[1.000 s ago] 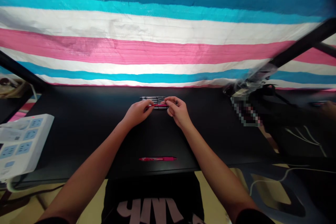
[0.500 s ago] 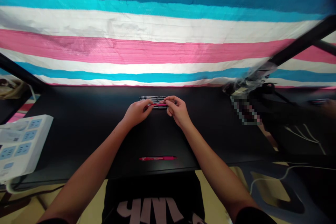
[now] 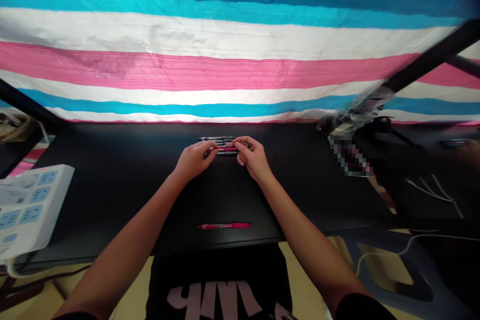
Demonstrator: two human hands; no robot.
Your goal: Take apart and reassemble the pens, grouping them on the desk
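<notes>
My left hand and my right hand are close together near the back of the black table, both with fingers closed in a pinch. Between them lies a red pen, its left end at my left fingertips and its right end at my right fingertips. The fingers partly hide it, and whether it is in one piece I cannot make out. Just behind and beneath it, several dark and clear pens lie side by side in a row. Another red pen lies crosswise near the table's front edge.
A white power strip sits at the left end of the black table. Toward the right are a plastic-wrapped bundle and white cables. A striped sheet hangs behind. Another person's hand shows at the far right.
My hands have barely moved; the red pen between my fingers sits slightly lower and flatter over the row. The view has shifted a little.
</notes>
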